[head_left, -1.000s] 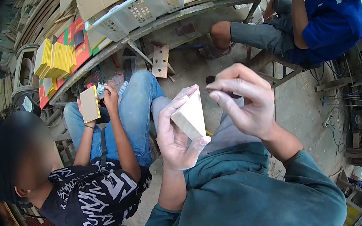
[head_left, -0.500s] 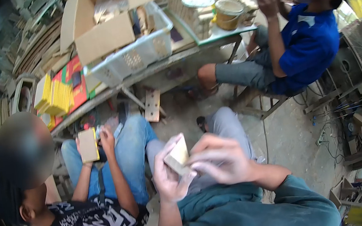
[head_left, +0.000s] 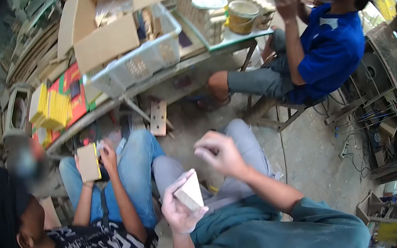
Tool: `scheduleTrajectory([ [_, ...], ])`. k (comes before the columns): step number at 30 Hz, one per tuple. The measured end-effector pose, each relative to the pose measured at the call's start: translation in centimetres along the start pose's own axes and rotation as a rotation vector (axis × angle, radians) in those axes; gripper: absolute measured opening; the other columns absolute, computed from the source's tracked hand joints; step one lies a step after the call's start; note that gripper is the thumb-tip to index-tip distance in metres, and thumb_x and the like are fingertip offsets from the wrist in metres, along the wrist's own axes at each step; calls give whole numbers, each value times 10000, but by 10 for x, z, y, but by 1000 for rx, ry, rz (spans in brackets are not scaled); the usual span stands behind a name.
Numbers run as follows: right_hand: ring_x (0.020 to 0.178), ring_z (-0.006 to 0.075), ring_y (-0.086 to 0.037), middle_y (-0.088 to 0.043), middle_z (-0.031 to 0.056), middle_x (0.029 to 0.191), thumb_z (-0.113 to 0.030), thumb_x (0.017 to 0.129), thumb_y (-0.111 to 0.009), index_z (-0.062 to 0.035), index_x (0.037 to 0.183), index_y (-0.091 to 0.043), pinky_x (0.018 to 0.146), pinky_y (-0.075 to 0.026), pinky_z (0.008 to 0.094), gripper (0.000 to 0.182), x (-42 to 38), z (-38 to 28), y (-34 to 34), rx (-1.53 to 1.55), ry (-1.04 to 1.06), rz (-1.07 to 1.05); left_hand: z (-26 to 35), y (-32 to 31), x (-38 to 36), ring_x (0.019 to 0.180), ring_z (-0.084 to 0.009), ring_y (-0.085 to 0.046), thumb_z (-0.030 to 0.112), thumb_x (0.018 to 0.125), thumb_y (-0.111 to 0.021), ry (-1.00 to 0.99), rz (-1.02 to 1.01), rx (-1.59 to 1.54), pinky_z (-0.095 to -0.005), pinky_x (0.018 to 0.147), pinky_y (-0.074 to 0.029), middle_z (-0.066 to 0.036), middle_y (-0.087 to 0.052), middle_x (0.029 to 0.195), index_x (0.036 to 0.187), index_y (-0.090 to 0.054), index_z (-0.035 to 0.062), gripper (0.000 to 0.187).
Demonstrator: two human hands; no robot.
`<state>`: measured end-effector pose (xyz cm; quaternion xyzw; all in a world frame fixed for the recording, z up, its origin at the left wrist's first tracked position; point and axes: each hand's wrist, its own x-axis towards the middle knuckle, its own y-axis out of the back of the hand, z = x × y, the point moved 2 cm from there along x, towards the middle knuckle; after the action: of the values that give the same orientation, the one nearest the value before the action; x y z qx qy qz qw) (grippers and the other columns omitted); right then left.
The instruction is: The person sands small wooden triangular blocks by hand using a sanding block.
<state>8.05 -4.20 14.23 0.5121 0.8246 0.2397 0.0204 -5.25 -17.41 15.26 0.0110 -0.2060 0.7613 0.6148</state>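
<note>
My left hand (head_left: 176, 216) is wrapped around a pale block with a triangular face (head_left: 190, 191), perhaps wood, held above my lap. The light face is turned up and the block's darker side faces me. Whitish dust covers my fingers. My right hand (head_left: 221, 155) is raised above and to the right of the block, apart from it. Its fingers are curled in towards the thumb; anything small between them is hidden. Beneath both hands are my grey trousers (head_left: 243, 143).
At left, a co-worker holds a yellow-edged board (head_left: 89, 163). Another person in blue (head_left: 331, 46) sits at right, hands raised. A long table (head_left: 120, 98) carries a plastic crate (head_left: 136, 68), a cardboard box (head_left: 107, 43), yellow-edged boards (head_left: 53, 108) and a tub (head_left: 243, 16). Cables (head_left: 355, 153) lie at right.
My right hand has lifted off the block and moved up and away from it. The block stays in my left hand, slightly lower. The whole view has shifted a little.
</note>
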Motion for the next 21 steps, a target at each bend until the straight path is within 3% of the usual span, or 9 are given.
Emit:
scheduleTrajectory([
  [2, 799, 89, -598, -654, 25, 867, -27, 861, -659, 35, 947, -663, 706, -477, 227, 107, 4, 50, -15, 487, -215, 145, -6, 4, -8, 1255, -344, -471, 138, 699, -813, 50, 45, -19, -437, 1090, -336, -274, -471, 1321, 1249, -419, -67, 707],
  [5, 713, 43, -570, -652, -8, 806, -82, 857, -685, 19, 926, -674, 645, -446, 187, 123, -2, 101, -31, 594, -482, 134, -21, 20, -23, 1249, -365, -475, 166, 771, -734, 154, 148, -47, -461, 1107, -320, -273, -483, 1304, 1261, -404, -63, 633],
  [6, 682, 32, -557, -652, -17, 786, -80, 855, -684, 7, 924, -679, 605, -429, 183, 111, -5, 113, -35, 661, -582, 116, -28, 24, -28, 1254, -385, -466, 116, 803, -675, 229, 206, -259, -471, 1113, -318, -275, -483, 1301, 1268, -395, -67, 573],
  [7, 657, 31, -549, -651, -17, 782, -86, 857, -683, 1, 916, -679, 578, -419, 187, 105, -8, 128, -43, 684, -647, 126, -35, 28, -33, 1259, -404, -456, 67, 835, -615, 302, 265, -475, -481, 1120, -316, -277, -483, 1299, 1275, -386, -70, 516],
  [11, 590, 38, -525, -639, -21, 754, -102, 865, -676, -16, 883, -677, 529, -403, 202, 88, -10, 168, -64, 779, -880, 100, -64, 35, -50, 1241, -432, -468, -50, 886, -498, 380, 391, -539, -486, 1116, -340, -258, -517, 1263, 1237, -427, -71, 359],
  [16, 551, 63, -521, -615, -10, 721, -98, 889, -640, -27, 891, -655, 510, -418, 222, 73, -3, 199, -86, 820, -985, 3, -115, 48, -38, 1256, -413, -461, -36, 889, -537, 516, 442, -638, -499, 1118, -327, -229, -518, 1273, 1250, -430, -27, 377],
  [21, 569, 130, -595, -589, 36, 717, -133, 951, -563, -46, 960, -557, 451, -451, 248, 88, -7, 228, -99, 730, -1141, -56, -207, 72, -6, 1276, -428, -436, -44, 809, -539, 605, 498, -865, -494, 1135, -299, -222, -529, 1286, 1291, -443, -15, 492],
])
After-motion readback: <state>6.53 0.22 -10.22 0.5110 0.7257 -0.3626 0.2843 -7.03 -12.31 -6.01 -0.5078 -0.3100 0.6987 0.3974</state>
